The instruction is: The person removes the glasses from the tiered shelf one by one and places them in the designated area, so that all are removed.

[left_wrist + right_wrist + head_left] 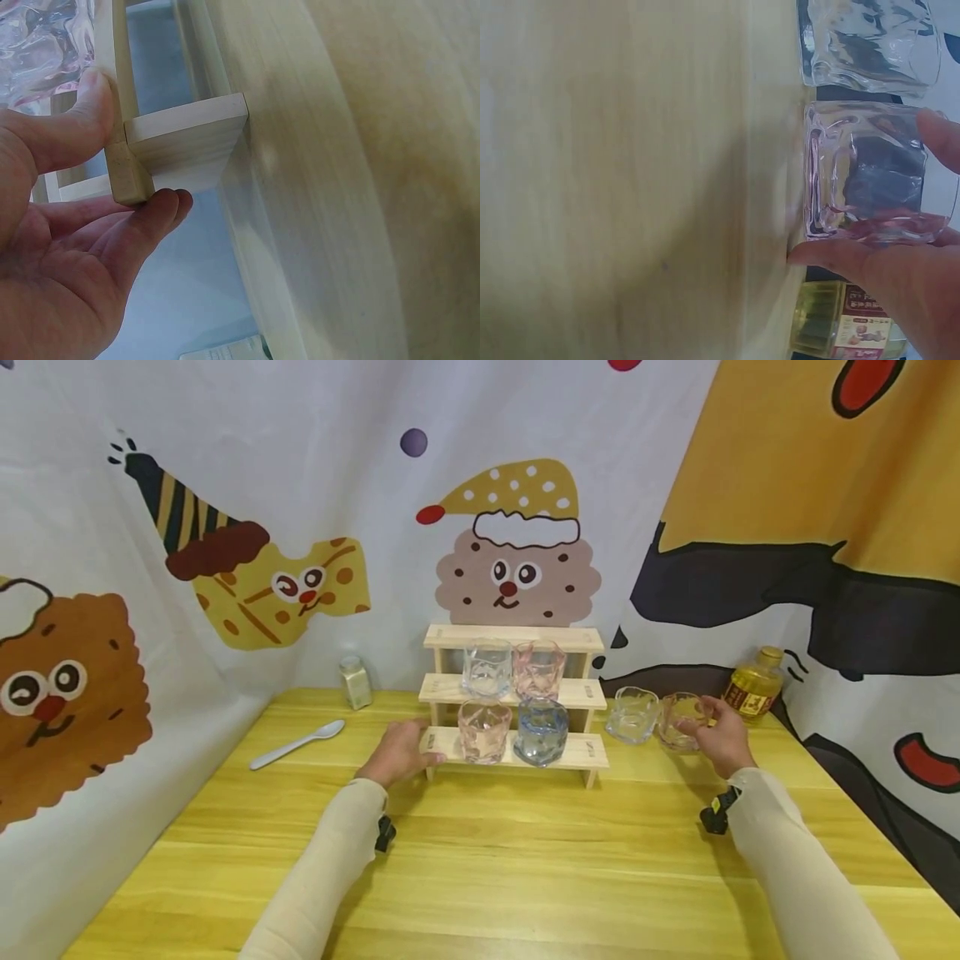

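A three-step wooden stand [592, 693] bears several rippled drinking glasses. My left hand [399, 750] grips the left end of its lowest board, thumb on top and fingers beneath, as the left wrist view shows. On that board stand a pink glass [484, 735] and a blue glass [541, 735]. One step up are a clear glass [487, 670] and another pink glass [538, 668]. To the right of the stand, my right hand [726, 737] holds a pink-tinted glass [870, 172] by its side, upright at the tabletop. A clear glass [633, 717] stands just left of it.
An oil bottle [754, 685] stands behind my right hand at the back right. A small white-filled jar [356, 683] is at the back left, with a white spoon [298, 745] lying in front of it. A cartoon-printed cloth [315, 485] hangs behind the wooden table [480, 877].
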The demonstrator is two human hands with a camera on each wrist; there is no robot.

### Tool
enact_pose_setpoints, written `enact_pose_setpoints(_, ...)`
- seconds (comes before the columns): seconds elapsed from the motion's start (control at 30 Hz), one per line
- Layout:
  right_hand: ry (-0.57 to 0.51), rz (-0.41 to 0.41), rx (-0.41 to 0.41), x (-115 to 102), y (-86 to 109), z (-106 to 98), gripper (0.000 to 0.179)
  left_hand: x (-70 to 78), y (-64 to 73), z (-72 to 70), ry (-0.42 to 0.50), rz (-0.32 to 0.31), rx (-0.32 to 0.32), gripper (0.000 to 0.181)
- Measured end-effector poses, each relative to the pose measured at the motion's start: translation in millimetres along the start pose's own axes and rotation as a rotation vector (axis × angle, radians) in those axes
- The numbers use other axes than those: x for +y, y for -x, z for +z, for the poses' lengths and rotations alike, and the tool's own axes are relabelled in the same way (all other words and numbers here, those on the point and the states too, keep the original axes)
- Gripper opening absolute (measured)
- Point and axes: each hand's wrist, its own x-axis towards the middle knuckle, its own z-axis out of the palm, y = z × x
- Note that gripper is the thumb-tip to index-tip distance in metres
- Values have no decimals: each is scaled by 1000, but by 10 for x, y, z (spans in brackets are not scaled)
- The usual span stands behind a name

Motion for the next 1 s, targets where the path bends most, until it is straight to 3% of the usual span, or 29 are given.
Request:
enact_pose_setpoints(0.6,21,8,-22,17,-9,-11,88,9,17,13,-12,12,-7,72)
enact_pose_setpoints(1.0,277,19,-90,-138,-4,-95,106,10,3,-4,-18,5,-11,71)
